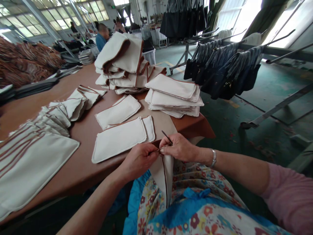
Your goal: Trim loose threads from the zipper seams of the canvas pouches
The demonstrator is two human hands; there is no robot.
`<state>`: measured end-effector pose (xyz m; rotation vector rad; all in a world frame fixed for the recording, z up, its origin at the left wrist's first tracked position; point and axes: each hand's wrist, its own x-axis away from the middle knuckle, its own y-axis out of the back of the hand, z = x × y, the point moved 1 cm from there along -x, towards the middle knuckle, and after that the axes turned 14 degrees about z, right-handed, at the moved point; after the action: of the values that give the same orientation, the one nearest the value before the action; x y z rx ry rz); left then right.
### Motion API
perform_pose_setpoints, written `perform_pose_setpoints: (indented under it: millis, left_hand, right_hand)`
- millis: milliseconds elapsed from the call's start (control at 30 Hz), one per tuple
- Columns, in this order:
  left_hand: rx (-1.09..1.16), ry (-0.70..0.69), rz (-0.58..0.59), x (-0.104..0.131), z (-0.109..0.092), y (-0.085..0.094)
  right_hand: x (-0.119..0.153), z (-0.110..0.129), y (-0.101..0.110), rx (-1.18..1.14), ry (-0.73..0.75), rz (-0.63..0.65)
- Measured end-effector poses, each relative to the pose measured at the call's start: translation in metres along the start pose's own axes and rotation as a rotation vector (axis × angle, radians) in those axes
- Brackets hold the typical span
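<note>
A white fabric pouch piece (158, 174) with brown edging hangs over my lap, its upper end between my hands. My left hand (140, 160) pinches that end from the left, fingers closed. Close against it, my right hand (182, 148) is also closed at the edge. A slim dark tool (167, 137) sticks up out of its grip; its lower part is hidden, so its kind does not show. Just beyond my hands, a flat white pouch piece (119, 138) lies at the table's edge, partly over another.
Stacked white pieces (173, 94) stand at the table's right corner, with a taller folded pile (122, 62) behind. A fanned row of brown-edged pouches (41, 147) covers the left side of the brown table (83, 176). Dark bags (222, 71) hang from a rack on the right.
</note>
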<state>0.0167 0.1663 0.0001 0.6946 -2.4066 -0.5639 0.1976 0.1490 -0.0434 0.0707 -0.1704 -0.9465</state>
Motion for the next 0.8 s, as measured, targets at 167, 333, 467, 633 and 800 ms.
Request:
perform_pose_setpoints:
  millis: [167, 333, 467, 633, 800]
  left_hand:
    - [0.352, 0.101, 0.059, 0.000, 0.013, -0.011]
    - [0.988, 0.051, 0.064, -0.003, 0.025, -0.031]
    - [1.071, 0.053, 0.155, -0.003, 0.027, -0.038]
    - [0.923, 0.053, 0.223, 0.004, 0.030, -0.034]
    - [0.708, 0.032, 0.235, 0.014, 0.026, -0.027]
  right_hand:
    - [0.012, -0.004, -0.005, 0.188, 0.179, -0.124]
    - [0.022, -0.013, -0.006, 0.653, 0.558, -0.119]
    - [0.027, -0.021, -0.003, 1.053, 0.692, -0.105]
    - [0.034, -0.026, -0.008, 1.226, 0.718, -0.048]
    - [0.042, -0.019, -0.007, 0.598, 0.461, -0.038]
